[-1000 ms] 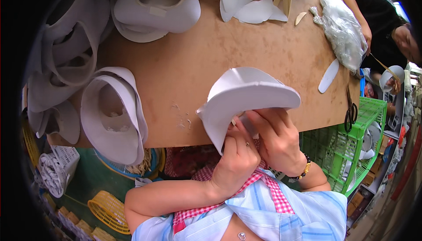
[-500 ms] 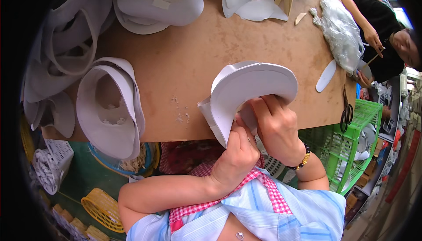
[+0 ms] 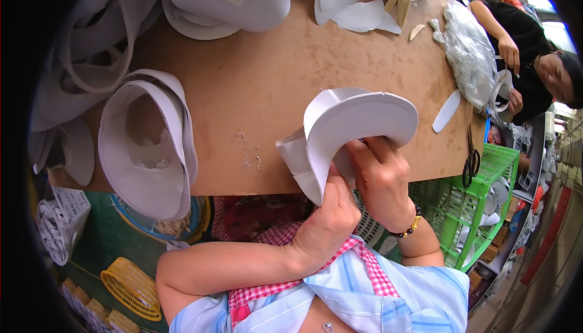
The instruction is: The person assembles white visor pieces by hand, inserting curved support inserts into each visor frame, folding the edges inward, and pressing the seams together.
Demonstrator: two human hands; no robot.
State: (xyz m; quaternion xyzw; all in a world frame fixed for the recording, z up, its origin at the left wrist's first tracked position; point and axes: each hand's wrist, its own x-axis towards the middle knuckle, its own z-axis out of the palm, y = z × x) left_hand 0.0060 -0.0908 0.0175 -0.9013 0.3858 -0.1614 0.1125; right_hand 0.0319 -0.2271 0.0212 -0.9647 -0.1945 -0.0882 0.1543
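Visor (image 3: 362, 117) pinched by its inner edge.
Left hand (image 3: 331, 214) and right hand (image 3: 384, 178) are clamped on it; small, soft pinches should keep the white curve neat.

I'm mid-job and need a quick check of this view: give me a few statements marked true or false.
1. The left hand and right hand both hold the white brimmed piece. True.
2. The beaded bracelet is on the left wrist. False: the beaded bracelet is on the right wrist.
3. The black scissors are at the right end of the table. True.
4. The yellow basket stands on the table. False: the yellow basket is below the table, at lower left.
5. A clear plastic bag lies to the right of the white brimmed piece. True.
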